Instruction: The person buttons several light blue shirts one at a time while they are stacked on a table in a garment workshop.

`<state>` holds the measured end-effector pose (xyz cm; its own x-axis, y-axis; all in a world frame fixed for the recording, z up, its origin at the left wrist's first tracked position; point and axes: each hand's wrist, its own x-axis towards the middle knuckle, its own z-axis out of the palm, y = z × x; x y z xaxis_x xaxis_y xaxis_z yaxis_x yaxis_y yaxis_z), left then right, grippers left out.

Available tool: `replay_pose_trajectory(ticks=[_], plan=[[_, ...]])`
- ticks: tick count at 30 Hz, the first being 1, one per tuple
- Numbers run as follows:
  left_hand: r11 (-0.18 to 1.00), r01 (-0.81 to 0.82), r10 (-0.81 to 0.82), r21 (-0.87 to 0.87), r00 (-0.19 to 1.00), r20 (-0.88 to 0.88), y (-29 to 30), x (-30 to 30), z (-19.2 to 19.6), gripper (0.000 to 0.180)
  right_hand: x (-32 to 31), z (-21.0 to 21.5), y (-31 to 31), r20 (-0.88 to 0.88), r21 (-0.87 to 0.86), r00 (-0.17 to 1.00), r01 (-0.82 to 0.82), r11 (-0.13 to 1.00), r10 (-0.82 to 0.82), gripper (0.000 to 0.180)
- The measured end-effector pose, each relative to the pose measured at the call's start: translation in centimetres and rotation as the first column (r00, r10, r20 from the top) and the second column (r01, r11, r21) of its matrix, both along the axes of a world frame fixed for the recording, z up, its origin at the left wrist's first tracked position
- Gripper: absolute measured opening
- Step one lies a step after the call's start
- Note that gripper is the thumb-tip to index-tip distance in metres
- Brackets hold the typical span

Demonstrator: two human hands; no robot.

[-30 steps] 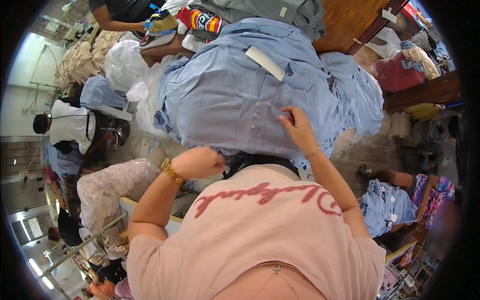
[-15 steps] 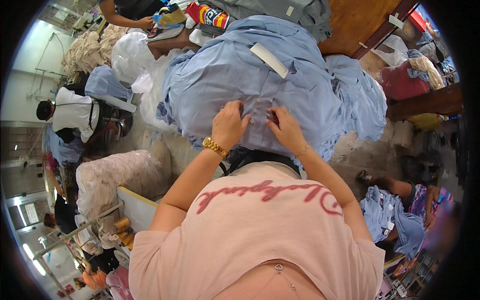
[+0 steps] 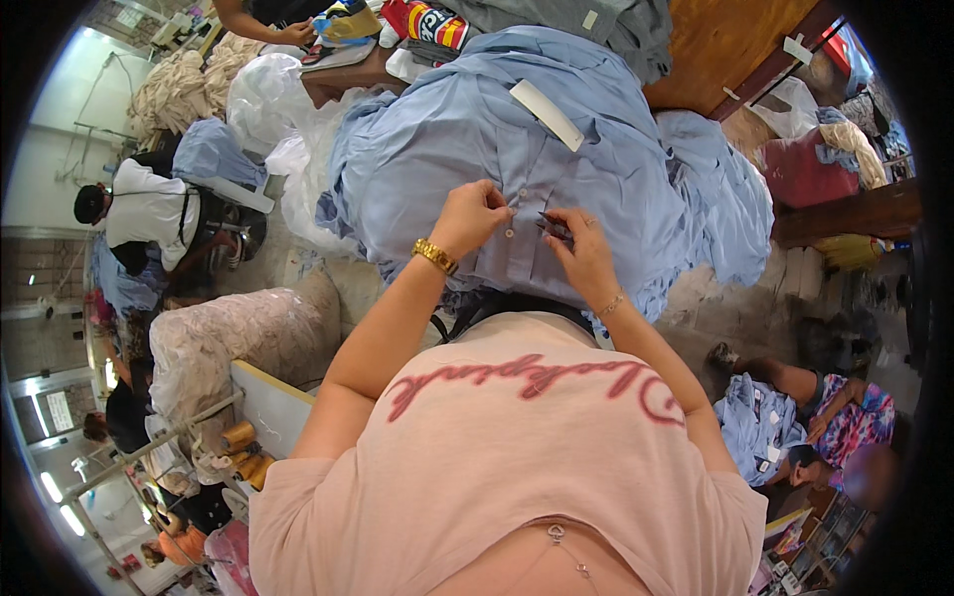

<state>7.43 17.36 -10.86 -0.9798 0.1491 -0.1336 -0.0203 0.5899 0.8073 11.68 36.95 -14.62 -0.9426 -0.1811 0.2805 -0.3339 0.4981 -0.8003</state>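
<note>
A light blue shirt lies spread on top of a heap of the same blue cloth in front of me. Several pale buttons run down its front placket. My left hand, with a gold watch at the wrist, pinches the shirt at one of these buttons. Just right of the placket, my right hand is closed round a small dark pointed tool that looks like thread snips; the fingers hide much of it. The tool's tip points toward the buttons and appears apart from them.
A long white strip lies on the shirt. Grey garments and a wooden panel are beyond the heap. Clear plastic bags stand left, with a wrapped bale nearer me. Other people work at both sides and at the far left.
My left hand has moved right and farther up, onto a button. My right hand has shifted slightly right, and the dark tool in it now shows more plainly.
</note>
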Motion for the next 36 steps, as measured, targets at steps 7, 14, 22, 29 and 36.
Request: replay_pose_trajectory(ticks=[7,14,22,29,36], plan=[[0.939,-0.081,-0.028,0.333,0.951,0.309,-1.1,-1.2,-0.4,0.037,-0.6,1.1,-1.2,0.072,-0.011,0.997,-0.007,1.0,0.007,0.025],[0.915,-0.089,-0.064,0.395,0.932,0.358,-1.1,-1.4,-0.5,0.042,-1.1,1.3,-1.9,0.032,0.041,0.999,-0.011,0.999,0.009,0.022],[0.919,-0.075,-0.065,0.387,0.939,0.338,-1.2,-1.5,-0.7,0.042,-1.1,2.0,-2.5,0.019,0.098,1.0,0.008,0.995,-0.01,0.02],[0.924,-0.027,-0.004,0.381,0.997,0.079,-1.3,-0.5,-1.2,0.034,-1.5,1.3,-1.7,-0.009,-0.033,0.99,0.144,0.989,-0.144,0.022],[0.936,0.22,-0.338,-0.273,0.776,-0.533,-1.6,4.5,-0.7,0.024,0.7,-0.2,0.6,0.124,-0.226,0.987,0.128,0.966,-0.102,0.028]])
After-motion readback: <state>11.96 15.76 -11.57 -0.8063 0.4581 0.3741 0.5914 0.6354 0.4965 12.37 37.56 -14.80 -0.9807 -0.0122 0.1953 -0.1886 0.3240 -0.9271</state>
